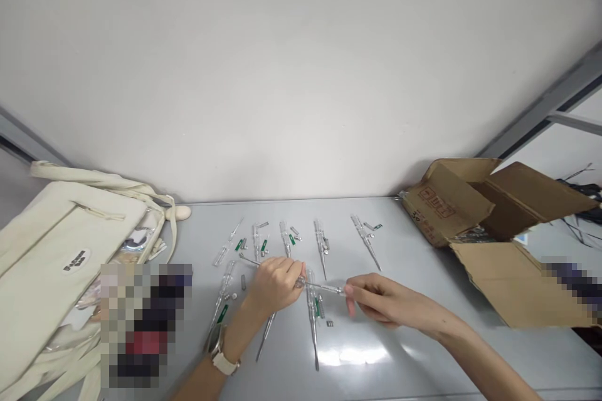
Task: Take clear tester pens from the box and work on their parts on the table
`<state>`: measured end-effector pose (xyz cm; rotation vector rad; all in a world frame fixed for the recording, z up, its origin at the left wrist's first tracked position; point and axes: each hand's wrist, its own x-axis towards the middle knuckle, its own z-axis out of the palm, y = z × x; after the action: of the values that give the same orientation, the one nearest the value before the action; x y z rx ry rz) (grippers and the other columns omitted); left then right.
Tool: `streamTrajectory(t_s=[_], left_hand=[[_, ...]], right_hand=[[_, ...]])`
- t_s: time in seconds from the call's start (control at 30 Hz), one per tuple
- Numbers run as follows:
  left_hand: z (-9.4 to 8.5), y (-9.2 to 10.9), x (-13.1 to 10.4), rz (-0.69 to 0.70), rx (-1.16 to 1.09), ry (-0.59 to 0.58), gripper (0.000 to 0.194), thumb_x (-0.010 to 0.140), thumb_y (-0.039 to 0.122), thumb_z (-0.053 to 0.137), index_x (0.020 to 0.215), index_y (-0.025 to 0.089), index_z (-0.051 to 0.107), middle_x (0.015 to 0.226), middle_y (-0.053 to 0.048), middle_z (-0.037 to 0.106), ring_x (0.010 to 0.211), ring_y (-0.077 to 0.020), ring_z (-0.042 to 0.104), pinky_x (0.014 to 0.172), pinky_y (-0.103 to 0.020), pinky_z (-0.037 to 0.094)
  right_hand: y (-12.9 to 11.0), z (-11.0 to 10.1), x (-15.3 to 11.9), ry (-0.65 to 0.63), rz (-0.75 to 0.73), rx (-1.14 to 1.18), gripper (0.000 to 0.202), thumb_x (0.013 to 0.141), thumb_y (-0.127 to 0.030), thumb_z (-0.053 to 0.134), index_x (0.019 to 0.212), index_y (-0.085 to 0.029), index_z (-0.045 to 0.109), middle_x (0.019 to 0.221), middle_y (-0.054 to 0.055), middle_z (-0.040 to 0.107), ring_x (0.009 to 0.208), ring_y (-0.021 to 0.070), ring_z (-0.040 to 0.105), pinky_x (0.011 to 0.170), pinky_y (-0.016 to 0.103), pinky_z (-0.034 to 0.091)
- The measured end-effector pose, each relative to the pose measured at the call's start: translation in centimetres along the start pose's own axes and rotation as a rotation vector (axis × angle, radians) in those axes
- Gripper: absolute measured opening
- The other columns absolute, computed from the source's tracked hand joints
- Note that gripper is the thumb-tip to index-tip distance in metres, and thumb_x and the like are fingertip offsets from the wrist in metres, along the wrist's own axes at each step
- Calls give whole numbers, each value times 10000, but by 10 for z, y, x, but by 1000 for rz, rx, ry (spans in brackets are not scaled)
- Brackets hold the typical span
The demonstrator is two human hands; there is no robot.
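My left hand (276, 282), with a watch on its wrist, is wrapped round the clear handle of a voltage tester screwdriver. Its metal shaft sticks out to the left of the fist. Between my hands runs a thin rod-like piece (324, 287) at the handle's end. The fingertips of my right hand (379, 301) pinch that piece's right end; how it joins the handle is too small to tell. Below lies another tester screwdriver (312, 319), with a green label strip (320, 307) and a small spring beside it. One more tester screwdriver (221, 301) lies left of my left hand.
Several clear tester screwdrivers (365, 239) with small metal parts lie along the back of the grey table (399, 357). An open cardboard box (433, 203) stands at right, flaps spread. A cream bag (51, 250) lies at left. A wall rises behind.
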<state>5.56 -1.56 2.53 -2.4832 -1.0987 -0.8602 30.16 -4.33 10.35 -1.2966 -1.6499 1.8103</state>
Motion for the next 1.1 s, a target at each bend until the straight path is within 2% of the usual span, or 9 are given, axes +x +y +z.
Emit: streamTrajectory(t_s=[0.1,0.2,0.3,0.37,0.53,0.7,0.87,0.97,1.1], left_hand=[[-1,1,1,2,28,-12,310,883,142,506,580,205,489,500,26,503,467,-130,471,489,-309,322],[-2,1,1,-10,25,32,330,883,153,519,560,205,477,475,35,487,439,-122,454,476,-301,320],[-2,0,2,-26,33,28,335,880,152,528,553,205,474,463,34,483,428,-125,450,469,-300,308],[-2,-1,2,-29,30,10,337,882,147,525,554,207,475,459,32,486,423,-129,453,466,-299,302],[-1,0,1,-36,0,-20,341,885,147,517,551,206,481,447,23,506,405,-135,469,454,-305,298],[-3,0,2,-54,-50,-52,354,886,160,511,534,198,497,431,22,507,395,-126,461,438,-291,283],[-4,-6,2,-71,-94,-54,352,887,168,501,538,193,535,434,20,524,396,-117,467,438,-275,283],[-4,-8,2,-89,-84,-77,370,904,186,478,542,192,551,437,17,534,401,-117,480,443,-267,287],[-4,-8,2,-118,-53,-106,378,920,195,461,556,190,563,459,10,558,417,-125,493,460,-271,304]], right_hand=[[-1,3,5,-88,95,70,507,850,-624,558,663,-174,697,427,-90,268,381,65,185,325,191,247],[3,6,7,-99,47,28,478,852,-599,576,636,-181,661,437,-84,287,384,67,225,340,191,260],[6,8,7,-3,-119,-81,408,853,-516,621,608,-191,617,486,-56,405,419,78,311,375,200,305],[5,10,5,52,-186,-187,406,886,-467,593,585,-195,579,511,-46,433,447,85,323,408,210,323],[-7,18,-3,121,-181,-427,428,955,-396,484,574,-201,479,491,-53,350,455,89,273,414,220,244],[-6,24,-8,183,-205,-666,403,983,-385,430,617,-216,434,474,-62,368,422,86,255,397,233,208],[7,34,-4,305,-364,-1044,332,1011,-377,394,722,-226,457,493,-62,438,391,100,320,426,259,165],[8,36,-1,365,-465,-1233,291,1020,-316,375,760,-223,466,574,-37,509,409,117,424,455,273,153],[9,32,2,343,-419,-1270,256,1021,-328,378,801,-224,455,643,-27,535,454,124,482,466,262,182]])
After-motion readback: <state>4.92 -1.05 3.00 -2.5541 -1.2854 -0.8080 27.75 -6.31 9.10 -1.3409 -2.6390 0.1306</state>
